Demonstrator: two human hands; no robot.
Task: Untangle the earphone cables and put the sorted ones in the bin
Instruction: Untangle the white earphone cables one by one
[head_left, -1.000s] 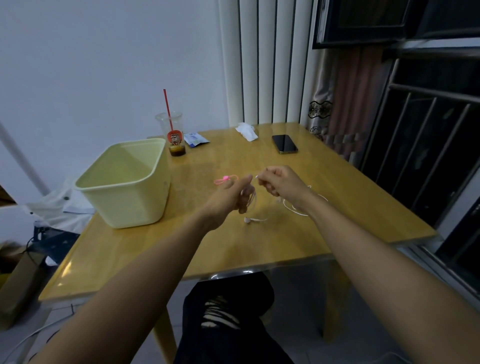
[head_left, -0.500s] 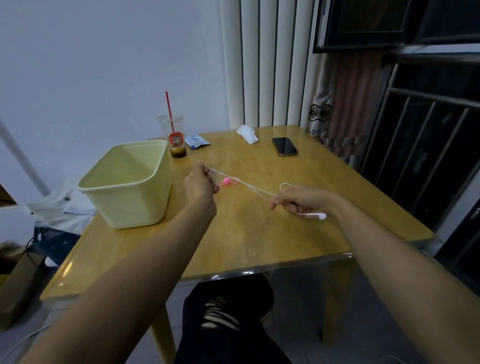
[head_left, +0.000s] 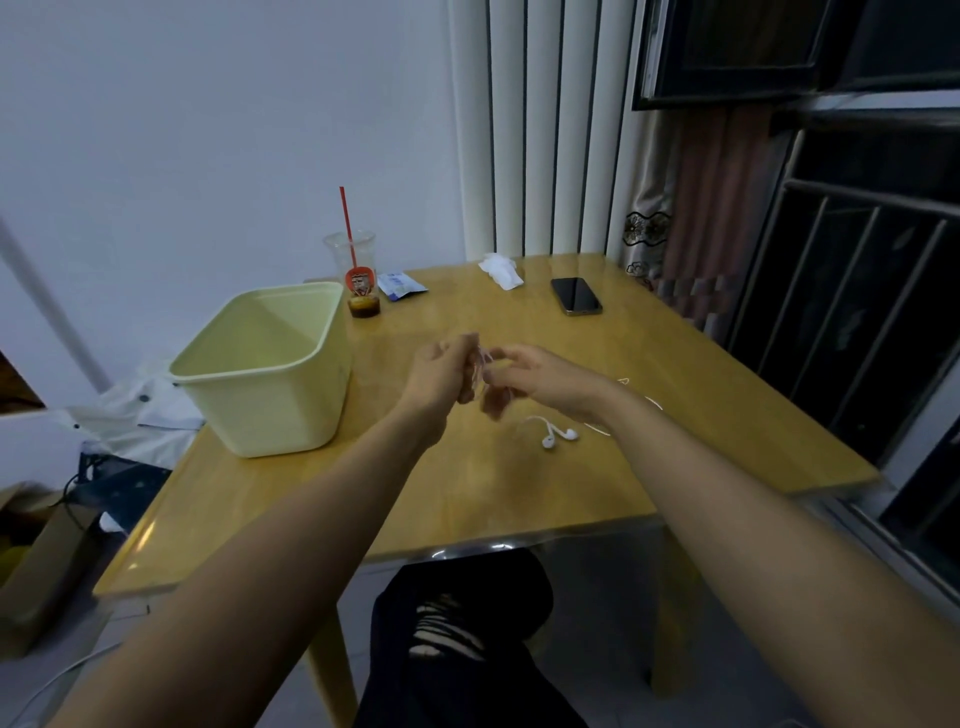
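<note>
Half a second ago the hands were drawn apart with the cable stretched taut between them. Now they have come back together above the middle of the table (head_left: 519, 493), and the line has gone slack.

The left hand (head_left: 441, 375) has its fingers curled in, gripping what looks like a gathered stretch of the white earphone cable (head_left: 532, 419). The right hand (head_left: 543, 379) reaches its forefinger and thumb toward that bunch, with its other fingers loosely spread below. They are blurred, so I cannot tell whether it is actually pinching a strand or only touching it.

The rest of the cable trails down from the hands to the tabletop. The earbuds (head_left: 558, 435) lie side by side just in front of the right wrist, and a slack loop curves off to the right behind the forearm.

The free length therefore runs rightward and toward the person from the held bunch, so the right hand is the nearer one to draw it in. The pale yellow bin (head_left: 260, 370) stands open on the left, much closer to the left hand, which seems better placed to carry the cable over once it is sorted.
</note>
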